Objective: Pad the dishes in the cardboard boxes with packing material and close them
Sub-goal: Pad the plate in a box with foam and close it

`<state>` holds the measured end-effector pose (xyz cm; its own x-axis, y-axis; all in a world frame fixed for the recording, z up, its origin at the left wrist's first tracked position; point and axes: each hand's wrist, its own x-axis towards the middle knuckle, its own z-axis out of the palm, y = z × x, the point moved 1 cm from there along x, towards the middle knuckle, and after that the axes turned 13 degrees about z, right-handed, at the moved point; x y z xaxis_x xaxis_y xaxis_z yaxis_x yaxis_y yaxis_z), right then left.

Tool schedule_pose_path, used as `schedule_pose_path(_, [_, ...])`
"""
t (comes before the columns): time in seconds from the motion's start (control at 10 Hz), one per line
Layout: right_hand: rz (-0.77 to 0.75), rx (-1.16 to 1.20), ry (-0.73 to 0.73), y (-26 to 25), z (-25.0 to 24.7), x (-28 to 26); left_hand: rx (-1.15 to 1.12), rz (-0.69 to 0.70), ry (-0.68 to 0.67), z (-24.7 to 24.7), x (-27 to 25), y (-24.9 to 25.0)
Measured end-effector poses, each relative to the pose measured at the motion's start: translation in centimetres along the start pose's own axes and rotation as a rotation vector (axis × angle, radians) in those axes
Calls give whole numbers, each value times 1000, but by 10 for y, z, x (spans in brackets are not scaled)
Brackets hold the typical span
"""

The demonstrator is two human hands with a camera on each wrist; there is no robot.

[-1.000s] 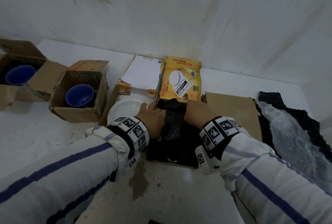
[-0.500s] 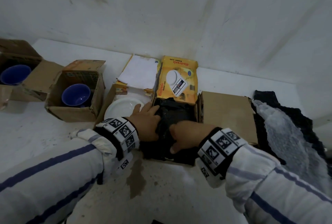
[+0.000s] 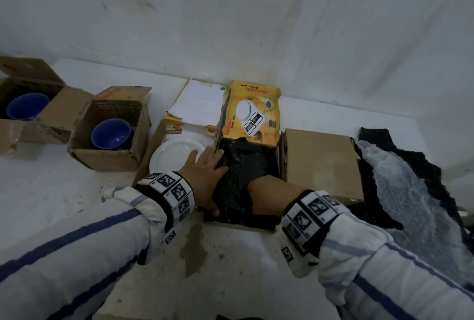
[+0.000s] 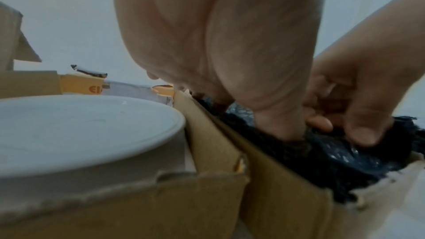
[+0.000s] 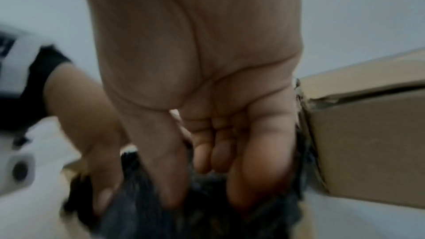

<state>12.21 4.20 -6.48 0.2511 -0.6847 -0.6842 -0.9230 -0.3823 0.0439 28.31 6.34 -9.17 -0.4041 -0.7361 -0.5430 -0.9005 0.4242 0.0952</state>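
Head view, Inspector A: black packing material (image 3: 243, 166) fills the open scale box (image 3: 250, 112), directly under both hands.

Inspector B: Grip state?

A: Left hand (image 3: 205, 178) lies flat with fingers extended, pressing the wad's left edge. Right hand (image 3: 269, 194) is curled, fingers dug into the wad's near end.

B: Governing relation?

A: Yellow lid flap stands beyond the fingertips; either hand reaches it. The unpadded white plate (image 3: 177, 155) lies just left of the left hand.
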Motion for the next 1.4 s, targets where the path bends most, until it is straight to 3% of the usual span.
schedule_pose_path(0.1, [20, -27, 65, 12, -5, 1, -22, 14, 45, 1, -4, -1])
schedule_pose_path(0.2, [49, -92, 0, 13, 3, 0, -51, 21, 30, 0, -6, 0])
schedule_pose_path(0.5, [99, 27, 17, -4, 19, 4, -62, 25, -53, -4, -5, 3])
schedule_pose_path(0.7, [48, 9, -94, 1, -11, 0, -38, 3, -66, 3, -3, 6])
schedule_pose_path(0.8, [125, 208, -124, 11, -47, 4, -35, 6, -61, 2, -2, 5])
schedule_pose_path(0.9, [239, 368, 71, 26, -78, 16, -55, 10, -75, 0, -2, 5])
schedule_pose_path(1.0, [293, 378, 152, 45, -92, 52, -69, 18, -94, -1, -1, 5])
schedule_pose_path(1.1, [410, 973, 85, 50, -101, 66, -70, 31, -101, -2, 1, 3])
schedule_pose_path(1.4, [434, 1250, -84, 51, -110, 100, -116, 60, -85, 1, 3, -1])
